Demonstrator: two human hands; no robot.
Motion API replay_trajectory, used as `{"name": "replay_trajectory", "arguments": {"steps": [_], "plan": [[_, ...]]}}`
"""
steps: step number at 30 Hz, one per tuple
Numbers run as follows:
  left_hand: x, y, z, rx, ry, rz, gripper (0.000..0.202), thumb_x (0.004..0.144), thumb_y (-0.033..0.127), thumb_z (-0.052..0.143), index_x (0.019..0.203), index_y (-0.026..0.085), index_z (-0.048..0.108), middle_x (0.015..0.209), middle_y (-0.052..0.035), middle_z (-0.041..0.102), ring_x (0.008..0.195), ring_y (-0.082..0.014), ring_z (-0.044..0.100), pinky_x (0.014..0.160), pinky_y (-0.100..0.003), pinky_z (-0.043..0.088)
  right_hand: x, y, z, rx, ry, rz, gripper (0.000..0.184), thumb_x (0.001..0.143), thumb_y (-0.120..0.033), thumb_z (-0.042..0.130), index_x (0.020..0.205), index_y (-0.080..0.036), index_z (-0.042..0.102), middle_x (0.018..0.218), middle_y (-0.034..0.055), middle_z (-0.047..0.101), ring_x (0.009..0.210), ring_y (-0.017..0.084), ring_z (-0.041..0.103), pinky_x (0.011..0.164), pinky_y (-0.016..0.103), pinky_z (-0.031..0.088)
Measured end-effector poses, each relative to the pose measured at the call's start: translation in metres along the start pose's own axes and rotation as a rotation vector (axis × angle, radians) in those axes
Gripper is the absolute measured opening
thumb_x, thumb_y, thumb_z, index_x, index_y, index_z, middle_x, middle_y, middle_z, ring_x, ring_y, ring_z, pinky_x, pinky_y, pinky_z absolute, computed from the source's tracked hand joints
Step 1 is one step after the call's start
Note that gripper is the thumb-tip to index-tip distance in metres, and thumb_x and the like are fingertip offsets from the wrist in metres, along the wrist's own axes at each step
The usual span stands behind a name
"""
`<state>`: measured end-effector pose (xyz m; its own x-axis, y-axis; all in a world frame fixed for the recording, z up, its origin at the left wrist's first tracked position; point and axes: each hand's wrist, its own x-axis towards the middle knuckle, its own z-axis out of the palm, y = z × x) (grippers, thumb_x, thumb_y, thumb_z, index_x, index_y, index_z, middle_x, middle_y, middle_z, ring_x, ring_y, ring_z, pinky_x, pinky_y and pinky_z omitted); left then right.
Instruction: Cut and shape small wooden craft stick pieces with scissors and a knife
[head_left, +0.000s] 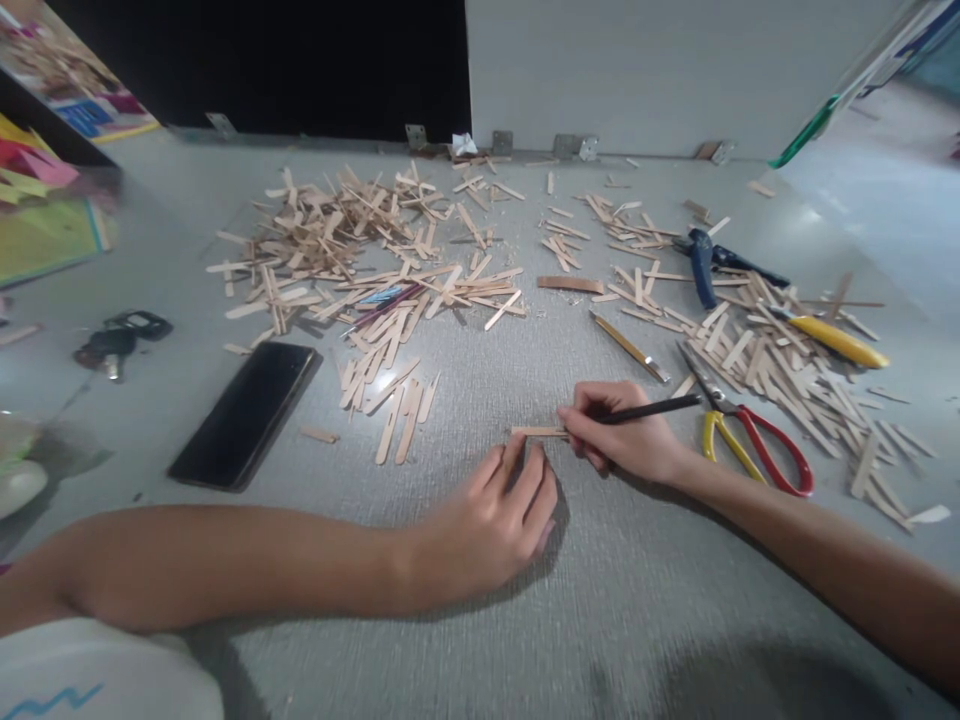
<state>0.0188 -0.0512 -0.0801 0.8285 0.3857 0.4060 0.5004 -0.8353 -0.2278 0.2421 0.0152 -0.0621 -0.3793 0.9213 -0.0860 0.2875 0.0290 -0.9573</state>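
Observation:
A short popsicle stick piece lies on the grey table between my two hands. The curled fingers of my left hand hold it at its left end against the surface. My right hand is closed in a writing grip around a black pencil, its fingers at the right end of the stick; the pencil's tip is hidden behind them. Beyond my right hand lies a yellow craft knife. Scissors with one red and one yellow handle lie just right of it, partly open.
Loose popsicle sticks form a big heap at the back left, with more sticks at the right. Blue-handled pliers and a yellow-handled tool rest there. A phone and keys lie left. An upright panel stands behind.

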Motion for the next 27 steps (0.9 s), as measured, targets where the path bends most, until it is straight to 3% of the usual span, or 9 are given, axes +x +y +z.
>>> {"name": "replay_trajectory", "arguments": {"steps": [3,5,8,12,17,27], "plan": [[0.001,0.000,0.001,-0.005,0.016,-0.011,0.039,0.110,0.020,0.042,0.120,-0.004,0.072,0.117,-0.0259,0.081,0.112,-0.0401,0.080,0.091,-0.046,0.062,0.004,-0.008,-0.006,0.058,0.145,-0.022,0.047,0.098,-0.057,0.071,0.068,-0.024,0.057,0.049,-0.0036,0.061,0.032,0.008,0.045,0.030,0.021,0.037],[0.001,0.000,0.002,0.002,0.015,-0.011,0.039,0.110,0.020,0.042,0.119,-0.003,0.072,0.117,-0.0254,0.081,0.112,-0.0396,0.080,0.091,-0.045,0.062,0.006,-0.014,-0.011,0.081,0.215,-0.062,0.046,0.091,-0.058,0.081,0.071,-0.023,0.060,0.054,-0.0018,0.066,0.037,0.009,0.051,0.033,0.021,0.041],[0.002,0.000,0.002,0.006,0.002,-0.009,0.040,0.110,0.021,0.043,0.120,-0.004,0.071,0.118,-0.0256,0.081,0.113,-0.0402,0.079,0.090,-0.045,0.062,0.004,-0.019,-0.012,0.093,0.136,-0.039,0.045,0.083,-0.052,0.091,0.069,-0.023,0.061,0.048,-0.0043,0.060,0.037,0.010,0.052,0.034,0.021,0.041],[0.001,-0.001,0.004,-0.051,-0.018,-0.033,0.039,0.109,0.023,0.045,0.123,-0.003,0.070,0.121,-0.0270,0.079,0.117,-0.0418,0.076,0.092,-0.046,0.061,-0.002,-0.014,-0.003,0.086,-0.053,0.104,0.040,0.091,-0.047,0.084,0.071,-0.023,0.058,0.047,-0.0059,0.059,0.035,0.009,0.048,0.033,0.019,0.036],[0.000,-0.001,0.007,-0.111,-0.013,-0.063,0.036,0.107,0.025,0.049,0.123,-0.002,0.068,0.123,-0.0298,0.076,0.118,-0.0426,0.074,0.096,-0.049,0.059,-0.002,0.000,0.003,-0.062,-0.024,0.071,0.044,0.096,-0.048,0.073,0.065,-0.023,0.055,0.046,-0.0032,0.059,0.036,0.010,0.052,0.036,0.020,0.035],[-0.002,-0.002,0.005,-0.187,-0.067,-0.097,0.036,0.108,0.029,0.050,0.126,0.002,0.065,0.134,-0.0319,0.071,0.126,-0.0416,0.067,0.102,-0.050,0.053,-0.002,0.002,0.001,-0.096,-0.047,0.011,0.046,0.098,-0.045,0.071,0.062,-0.023,0.053,0.045,-0.0049,0.055,0.037,0.009,0.050,0.039,0.022,0.036]]}}
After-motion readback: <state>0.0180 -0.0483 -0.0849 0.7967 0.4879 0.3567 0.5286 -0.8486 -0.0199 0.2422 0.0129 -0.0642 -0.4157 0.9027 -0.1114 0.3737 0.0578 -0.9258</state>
